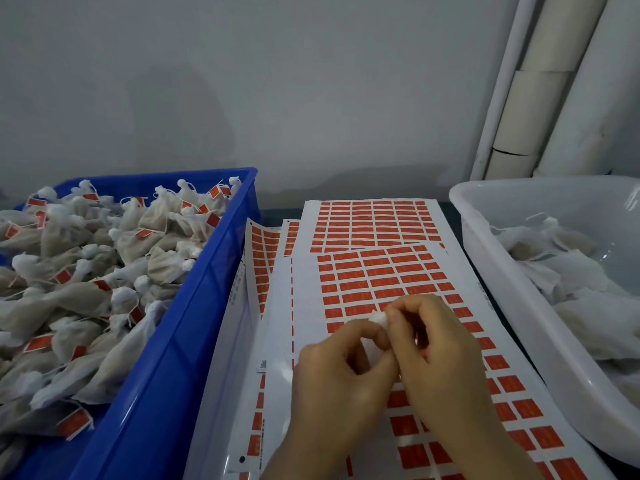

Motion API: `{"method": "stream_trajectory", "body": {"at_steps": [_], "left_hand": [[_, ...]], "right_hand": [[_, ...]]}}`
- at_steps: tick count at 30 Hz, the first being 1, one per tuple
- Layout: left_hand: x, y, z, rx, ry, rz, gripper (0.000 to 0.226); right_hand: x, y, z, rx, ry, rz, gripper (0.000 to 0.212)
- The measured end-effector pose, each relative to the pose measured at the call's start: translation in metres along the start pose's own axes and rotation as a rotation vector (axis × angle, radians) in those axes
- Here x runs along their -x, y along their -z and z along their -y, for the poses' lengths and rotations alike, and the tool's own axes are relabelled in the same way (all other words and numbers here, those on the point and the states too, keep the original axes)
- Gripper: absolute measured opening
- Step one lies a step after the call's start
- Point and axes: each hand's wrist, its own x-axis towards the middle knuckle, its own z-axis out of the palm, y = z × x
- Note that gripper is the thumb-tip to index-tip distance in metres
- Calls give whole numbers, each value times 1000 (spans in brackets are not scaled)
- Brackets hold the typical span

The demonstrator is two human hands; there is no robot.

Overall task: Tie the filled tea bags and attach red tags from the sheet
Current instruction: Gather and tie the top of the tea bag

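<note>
Over the tag sheet (377, 271) (several overlap), left hand (332, 372) and right hand (436, 351) share a pinching grip on apparently one tea bag (377, 318).

Dim, flat, bluish light is filling the frame; soft shadow is falling on the wall (180, 109). Wide-angle distortion is bending edges; detail is looking soft.

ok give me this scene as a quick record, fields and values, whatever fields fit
left hand: fingers pinch the tea bag
right hand: fingers pinch the same bag's top
tea bag: white, held between both hands above the tag sheets
tag sheets: red tags in rows, several sheets overlapping, centre
blue crate: left, heaped with tied, tagged bags
white tub: right, holds bags with no tags visible
</note>
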Motion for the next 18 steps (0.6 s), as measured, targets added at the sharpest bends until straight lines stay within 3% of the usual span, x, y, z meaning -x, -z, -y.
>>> {"method": "stream_trajectory", "body": {"at_steps": [4,6,8,12,18], "left_hand": [[-9,2,-9,267,466,192,37],[-14,5,-10,489,612,262,48],[-15,6,-8,584,657,237,52],[-14,3,-5,546,725,111,50],[-17,12,3,574,714,19,44]], "right_hand": [[-1,1,-2,131,165,-37,12],[0,-2,-5,181,210,-35,11],[1,-4,-8,239,261,-36,13],[1,-3,-11,299,359,3,13],[6,-6,-10,259,356,168,16]]}}
